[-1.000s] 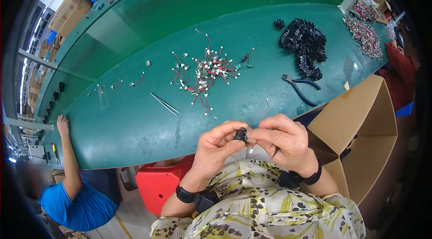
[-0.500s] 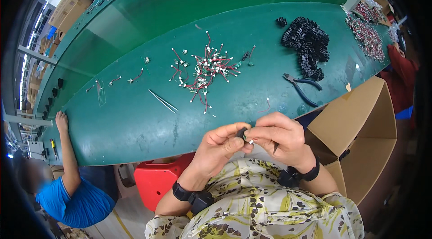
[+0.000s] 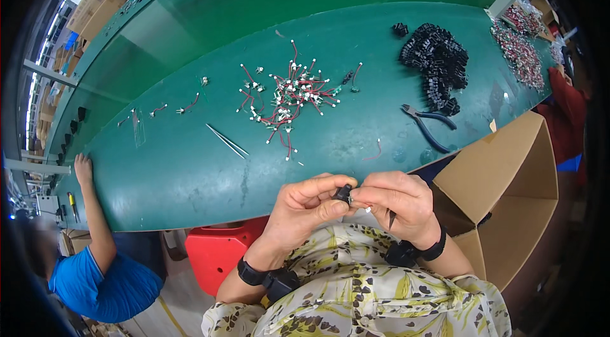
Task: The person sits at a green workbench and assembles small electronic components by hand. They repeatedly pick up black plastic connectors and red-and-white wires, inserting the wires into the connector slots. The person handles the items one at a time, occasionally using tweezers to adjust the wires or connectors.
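Observation:
My left hand [image 3: 297, 207] pinches a small black plastic housing [image 3: 344, 193] between thumb and fingertips, just over the table's front edge. My right hand [image 3: 406, 202] is closed against the housing's right side, its fingertips on a small wired connector [image 3: 368, 209] whose white plug end sticks out below them. Part of the connector is hidden by the fingers. A dark pointed piece [image 3: 391, 217] shows under the right hand; its kind cannot be made out. Beyond the hands lies a heap of red-wired connectors [image 3: 292, 95] with white plugs.
Metal tweezers [image 3: 227, 141] lie left of the heap. Blue-handled cutting pliers [image 3: 429, 126] rest near a pile of black housings [image 3: 435, 60]. An open cardboard box [image 3: 502, 191] stands at my right, a red stool [image 3: 222, 251] at my left. A co-worker in blue [image 3: 105, 283] sits farther left.
Both hands have dropped slightly toward me, still together. The black housing is turned a little in the left fingers, and the white plug has shifted right and down.

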Demonstrator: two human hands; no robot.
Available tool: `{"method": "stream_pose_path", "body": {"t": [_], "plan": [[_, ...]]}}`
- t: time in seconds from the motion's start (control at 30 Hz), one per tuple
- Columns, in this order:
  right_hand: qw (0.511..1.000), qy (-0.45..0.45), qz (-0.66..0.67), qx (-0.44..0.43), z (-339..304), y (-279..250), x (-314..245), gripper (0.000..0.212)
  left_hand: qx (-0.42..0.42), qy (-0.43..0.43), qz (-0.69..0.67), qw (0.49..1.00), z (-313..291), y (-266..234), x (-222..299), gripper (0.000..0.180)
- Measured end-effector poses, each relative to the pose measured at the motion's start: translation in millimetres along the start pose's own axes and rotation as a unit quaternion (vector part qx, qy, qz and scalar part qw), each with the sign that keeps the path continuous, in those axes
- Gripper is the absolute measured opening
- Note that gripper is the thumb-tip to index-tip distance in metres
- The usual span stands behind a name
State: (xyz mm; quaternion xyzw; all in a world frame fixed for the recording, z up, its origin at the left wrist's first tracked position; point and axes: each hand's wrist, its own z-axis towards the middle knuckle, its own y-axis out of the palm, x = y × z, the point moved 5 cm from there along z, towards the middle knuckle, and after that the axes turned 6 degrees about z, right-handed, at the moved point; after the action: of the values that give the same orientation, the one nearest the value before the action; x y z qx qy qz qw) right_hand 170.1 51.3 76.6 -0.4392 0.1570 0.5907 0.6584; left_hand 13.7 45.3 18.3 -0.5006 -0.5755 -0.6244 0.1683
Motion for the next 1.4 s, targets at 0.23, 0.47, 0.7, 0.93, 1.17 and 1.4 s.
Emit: {"method": "stream_pose_path", "body": {"t": [0.23,0.47,0.7,0.93,1.17,1.4], "plan": [[1.0,-0.002,0.003,-0.019,4,-3,6,0.018,0.003,-0.053,-0.07,0.996,2,-2,-8,0.037],[0.999,-0.001,-0.034,-0.034,4,1,10,0.014,0.031,0.008,0.105,0.994,4,-2,8,0.035],[0.998,0.008,0.043,-0.043,13,0,13,0.021,0.009,-0.044,-0.006,0.999,5,-8,0,0.034],[0.996,0.037,0.01,-0.082,8,1,18,0.023,0.005,-0.063,-0.049,0.997,8,-13,-14,0.037],[0.968,0.179,0.157,-0.076,16,-14,16,0.035,-0.035,-0.039,-0.101,0.994,10,-1,-10,0.047],[0.988,0.111,0.046,-0.093,2,-19,10,0.036,0.0,-0.066,-0.083,0.994,4,4,-15,0.047]]}}
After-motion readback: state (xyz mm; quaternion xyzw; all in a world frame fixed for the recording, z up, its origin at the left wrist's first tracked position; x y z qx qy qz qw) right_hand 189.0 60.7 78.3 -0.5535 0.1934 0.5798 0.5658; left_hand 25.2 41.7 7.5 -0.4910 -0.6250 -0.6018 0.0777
